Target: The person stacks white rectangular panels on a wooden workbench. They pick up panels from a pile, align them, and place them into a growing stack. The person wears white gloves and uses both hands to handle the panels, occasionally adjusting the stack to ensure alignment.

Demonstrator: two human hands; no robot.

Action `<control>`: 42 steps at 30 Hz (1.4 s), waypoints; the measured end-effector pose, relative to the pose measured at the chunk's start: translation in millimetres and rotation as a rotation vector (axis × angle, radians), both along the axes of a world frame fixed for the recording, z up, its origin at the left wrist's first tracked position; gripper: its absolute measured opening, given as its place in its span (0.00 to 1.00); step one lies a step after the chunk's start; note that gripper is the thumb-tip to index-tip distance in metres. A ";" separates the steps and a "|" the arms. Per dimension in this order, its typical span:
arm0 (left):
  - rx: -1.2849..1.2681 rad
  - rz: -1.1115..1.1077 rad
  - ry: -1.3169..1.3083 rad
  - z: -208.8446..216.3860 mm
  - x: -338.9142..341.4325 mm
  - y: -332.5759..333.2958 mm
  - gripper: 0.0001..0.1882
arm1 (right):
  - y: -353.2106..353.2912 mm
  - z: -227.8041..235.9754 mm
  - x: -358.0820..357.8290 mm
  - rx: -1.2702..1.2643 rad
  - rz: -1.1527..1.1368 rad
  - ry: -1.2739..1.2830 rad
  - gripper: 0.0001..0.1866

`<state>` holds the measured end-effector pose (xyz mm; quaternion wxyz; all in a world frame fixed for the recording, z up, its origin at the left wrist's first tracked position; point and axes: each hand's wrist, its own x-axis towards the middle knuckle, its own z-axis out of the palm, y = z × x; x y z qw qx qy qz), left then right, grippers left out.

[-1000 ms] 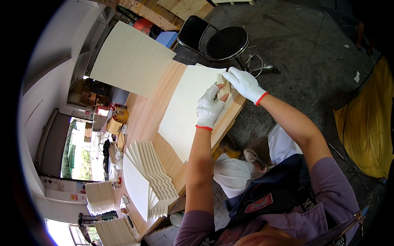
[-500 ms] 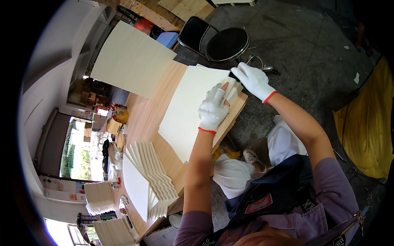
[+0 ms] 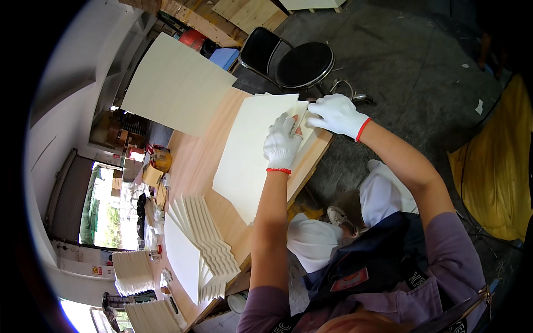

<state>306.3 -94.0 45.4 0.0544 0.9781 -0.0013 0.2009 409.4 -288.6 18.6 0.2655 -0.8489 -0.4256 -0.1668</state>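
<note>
A stack of cream sheets, paper or thin board, lies near the right edge of the wooden table. At the right edge of the top sheet is my left hand, in a white glove with a red cuff. Its fingers are bent round that edge, and bare fingertips poke out of the glove. My right hand, gloved alike, is at the stack's far right corner. Its fingers are curled and closed at the sheet edges there; what exactly they pinch is partly hidden.
Fanned piles of cream sheets cover the near left of the wooden table. A large cream board lies at its far end. Beyond stands a black chair. Yellow cloth hangs at the right.
My right hand has turned and lowered slightly onto the stack's corner, its fingers now curling in. My left hand has shifted a little left, the top sheet's edge moving left with it.
</note>
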 end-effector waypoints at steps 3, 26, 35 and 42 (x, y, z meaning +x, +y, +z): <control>0.018 -0.043 -0.067 -5.8 1.8 9.5 0.17 | 8.2 8.8 -1.9 0.067 0.043 0.087 0.23; -0.557 -0.052 0.070 9.0 -15.5 -1.0 0.18 | 28.1 -6.2 -20.5 0.376 -0.122 0.585 0.23; -0.430 -0.129 0.077 4.5 -14.7 0.3 0.18 | 31.6 -16.2 -16.3 0.412 -0.122 0.528 0.22; -0.456 -0.129 0.058 2.7 -13.5 2.4 0.17 | 31.5 -18.8 -14.9 0.438 -0.091 0.530 0.25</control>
